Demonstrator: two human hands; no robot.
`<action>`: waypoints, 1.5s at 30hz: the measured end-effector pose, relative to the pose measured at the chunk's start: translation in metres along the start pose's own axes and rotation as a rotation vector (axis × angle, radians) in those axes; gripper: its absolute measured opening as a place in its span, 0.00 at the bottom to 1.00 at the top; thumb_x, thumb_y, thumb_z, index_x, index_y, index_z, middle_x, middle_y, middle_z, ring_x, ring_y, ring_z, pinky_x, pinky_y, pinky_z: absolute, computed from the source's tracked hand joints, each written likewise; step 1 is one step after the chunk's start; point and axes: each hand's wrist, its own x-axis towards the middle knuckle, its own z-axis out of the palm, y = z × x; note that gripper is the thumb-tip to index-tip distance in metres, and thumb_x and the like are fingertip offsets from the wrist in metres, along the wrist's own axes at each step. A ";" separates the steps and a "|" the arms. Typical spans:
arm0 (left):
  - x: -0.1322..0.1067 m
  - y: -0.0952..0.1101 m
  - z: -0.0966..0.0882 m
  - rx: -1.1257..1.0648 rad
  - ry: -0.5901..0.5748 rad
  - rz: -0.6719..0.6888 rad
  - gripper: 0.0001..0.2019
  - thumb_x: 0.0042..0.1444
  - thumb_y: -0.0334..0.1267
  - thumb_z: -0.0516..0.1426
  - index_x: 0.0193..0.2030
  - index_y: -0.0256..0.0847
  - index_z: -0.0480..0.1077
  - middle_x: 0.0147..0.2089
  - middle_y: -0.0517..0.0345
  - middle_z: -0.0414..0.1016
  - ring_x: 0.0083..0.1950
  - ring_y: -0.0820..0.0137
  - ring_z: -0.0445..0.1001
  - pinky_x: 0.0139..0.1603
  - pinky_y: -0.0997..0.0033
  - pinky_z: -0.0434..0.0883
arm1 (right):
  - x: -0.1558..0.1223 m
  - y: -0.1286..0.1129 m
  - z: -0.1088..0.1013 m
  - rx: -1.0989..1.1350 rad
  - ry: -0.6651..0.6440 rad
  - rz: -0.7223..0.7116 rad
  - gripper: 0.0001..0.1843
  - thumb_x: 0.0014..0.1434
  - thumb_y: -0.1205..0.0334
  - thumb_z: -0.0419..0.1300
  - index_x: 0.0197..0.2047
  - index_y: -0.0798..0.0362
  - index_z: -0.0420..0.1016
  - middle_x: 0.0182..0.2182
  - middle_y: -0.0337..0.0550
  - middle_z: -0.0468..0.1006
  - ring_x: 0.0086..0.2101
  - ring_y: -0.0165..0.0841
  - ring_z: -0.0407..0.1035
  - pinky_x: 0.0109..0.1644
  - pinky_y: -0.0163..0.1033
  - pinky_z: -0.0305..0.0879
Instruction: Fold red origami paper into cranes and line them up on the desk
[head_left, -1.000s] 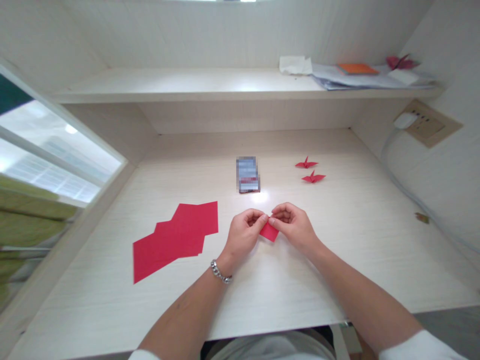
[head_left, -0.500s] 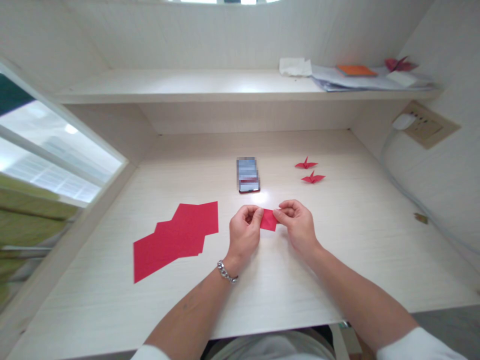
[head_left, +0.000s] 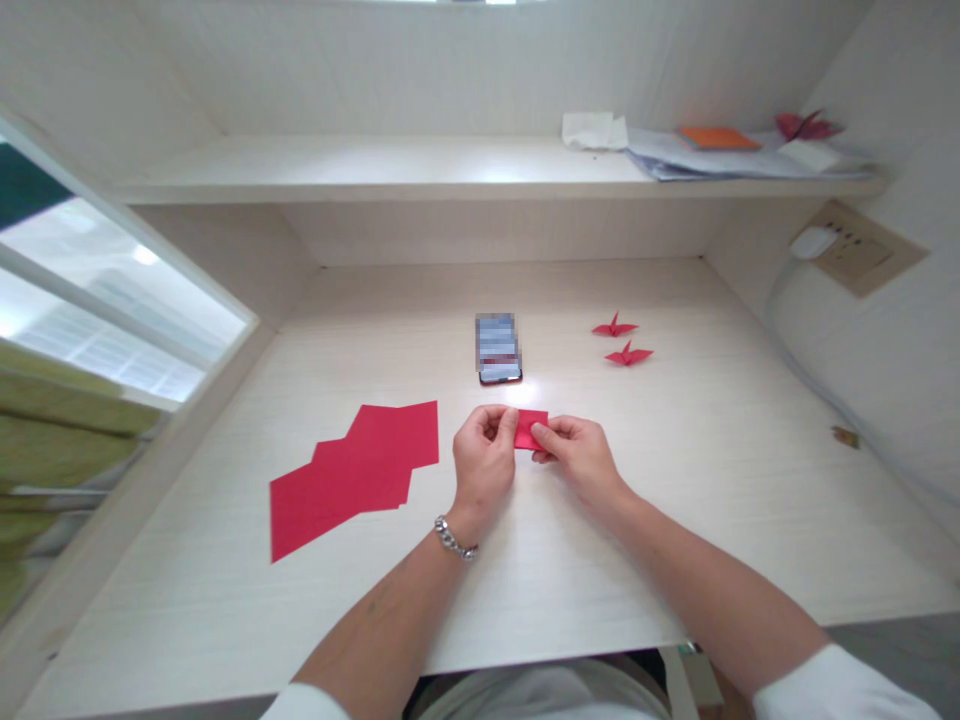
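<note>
A small folded square of red paper (head_left: 531,426) is held between my two hands over the desk. My left hand (head_left: 487,447) pinches its left edge with thumb and fingers. On the lower right corner, my right hand (head_left: 581,452) grips it, thumb on top and fingers underneath. Several red paper sheets (head_left: 356,462) lie overlapping to the left of my hands. Two red origami cranes (head_left: 628,355) rest on the desk beyond my right hand, one behind the other. A phone (head_left: 499,348) lies face up just past the folded paper, its screen blurred.
Above the back of the desk (head_left: 375,620) runs a shelf (head_left: 360,165) with papers (head_left: 667,155), an orange pad (head_left: 720,138) and a larger red folded paper piece (head_left: 808,126). A charger (head_left: 814,242) sits in the right wall socket, its cable (head_left: 806,375) hanging along that side.
My right hand has shifted from the paper's upper right edge down to its lower right corner. The folded paper has moved slightly up and left, and looks straighter.
</note>
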 end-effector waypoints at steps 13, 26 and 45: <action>0.000 -0.006 0.000 -0.075 -0.007 -0.050 0.12 0.53 0.43 0.61 0.34 0.35 0.71 0.30 0.55 0.75 0.30 0.72 0.72 0.31 0.74 0.68 | -0.001 -0.002 -0.001 -0.002 -0.157 0.125 0.19 0.42 0.51 0.71 0.28 0.58 0.77 0.22 0.43 0.78 0.20 0.28 0.68 0.26 0.34 0.64; -0.001 -0.006 0.002 -0.148 0.005 -0.120 0.12 0.51 0.44 0.62 0.33 0.35 0.72 0.29 0.56 0.75 0.28 0.72 0.72 0.28 0.75 0.68 | -0.003 0.001 0.003 -0.030 -0.184 0.149 0.18 0.42 0.51 0.71 0.27 0.59 0.77 0.22 0.45 0.78 0.21 0.29 0.70 0.24 0.33 0.64; -0.004 -0.005 0.005 -0.165 -0.005 -0.171 0.14 0.49 0.45 0.63 0.33 0.35 0.73 0.29 0.55 0.76 0.28 0.72 0.72 0.28 0.75 0.68 | -0.005 0.000 0.007 -0.020 -0.214 0.159 0.11 0.43 0.60 0.68 0.21 0.58 0.74 0.17 0.41 0.75 0.18 0.28 0.68 0.24 0.33 0.65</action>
